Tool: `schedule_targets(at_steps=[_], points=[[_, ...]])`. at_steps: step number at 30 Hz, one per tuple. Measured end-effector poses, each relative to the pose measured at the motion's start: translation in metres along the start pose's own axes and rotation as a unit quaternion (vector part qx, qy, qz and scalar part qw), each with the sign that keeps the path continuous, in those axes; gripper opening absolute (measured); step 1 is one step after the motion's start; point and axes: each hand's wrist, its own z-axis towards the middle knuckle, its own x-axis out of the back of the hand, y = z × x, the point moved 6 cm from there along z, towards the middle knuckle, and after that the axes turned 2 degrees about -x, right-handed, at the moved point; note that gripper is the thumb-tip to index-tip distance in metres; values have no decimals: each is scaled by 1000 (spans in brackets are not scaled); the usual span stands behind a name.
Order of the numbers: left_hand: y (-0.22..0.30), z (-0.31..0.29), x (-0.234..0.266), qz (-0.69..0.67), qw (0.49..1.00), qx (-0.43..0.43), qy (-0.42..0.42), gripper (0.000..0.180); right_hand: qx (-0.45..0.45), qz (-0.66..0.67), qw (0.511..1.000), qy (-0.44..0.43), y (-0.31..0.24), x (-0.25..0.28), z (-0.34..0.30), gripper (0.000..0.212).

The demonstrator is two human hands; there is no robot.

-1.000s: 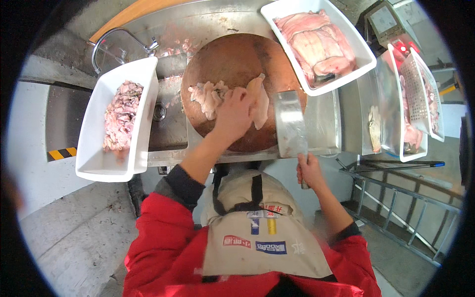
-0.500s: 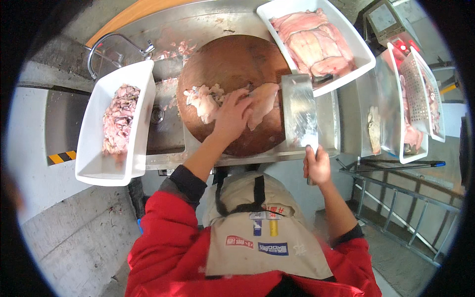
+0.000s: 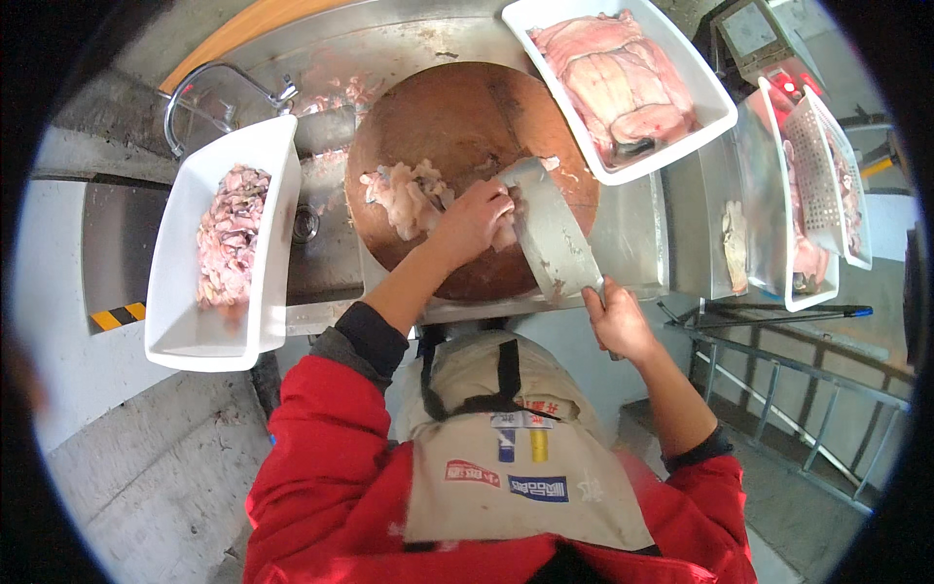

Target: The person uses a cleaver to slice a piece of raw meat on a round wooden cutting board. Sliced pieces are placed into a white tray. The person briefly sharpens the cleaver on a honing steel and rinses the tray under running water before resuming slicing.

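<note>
On the round wooden chopping block [image 3: 438, 107], my left hand [image 3: 474, 222] has its fingers curled over a piece of pale raw meat [image 3: 504, 235], mostly covered by the hand and the blade. My right hand [image 3: 621, 321] grips the handle of a broad cleaver [image 3: 559, 241]. Its wide blade slants over the block, right beside my left fingertips and against the meat. A heap of pale cut meat [image 3: 401, 198] lies to the left of my left hand. Small scraps [image 3: 552, 164] stick to the block past the blade.
A white tub [image 3: 272, 263] of small pinkish pieces stands at left, near a curved faucet [image 3: 172, 117]. Another white tub [image 3: 721, 117] with large flat slabs overlaps the block's far right. More tubs [image 3: 812, 299], a perforated basket [image 3: 812, 146] and a metal ladder [image 3: 769, 399] are farther right.
The cleaver has swung left from the block's right edge to beside my left fingers. My left hand has moved slightly right, and the long pale piece is now mostly hidden.
</note>
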Motion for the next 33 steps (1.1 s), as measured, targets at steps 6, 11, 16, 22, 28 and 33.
schedule_targets(at_steps=[6, 11, 16, 22, 28, 33], points=[[-7, -1, -1, -11, 1000, 8, -9, 18, 44, -91, 993, 59, -16, -9, 8, 44], [-8, -3, 0, -29, 998, 18, -45, 20, 52, -97, 990, 83, -26, -18, 24, 41], [1, -5, 0, 3, 995, -34, -89, 16, 31, -62, 995, 75, -30, -34, 44, 47], [3, -17, -8, 70, 984, -49, -157, 10, 61, -37, 989, 131, -47, -45, 64, 41], [4, -20, -1, 78, 991, -66, -91, 10, 81, -44, 984, 155, -23, -60, 24, 33], [-4, -13, 22, 257, 962, 22, -94, 14, -7, -37, 997, 70, 26, -66, -43, 33]])
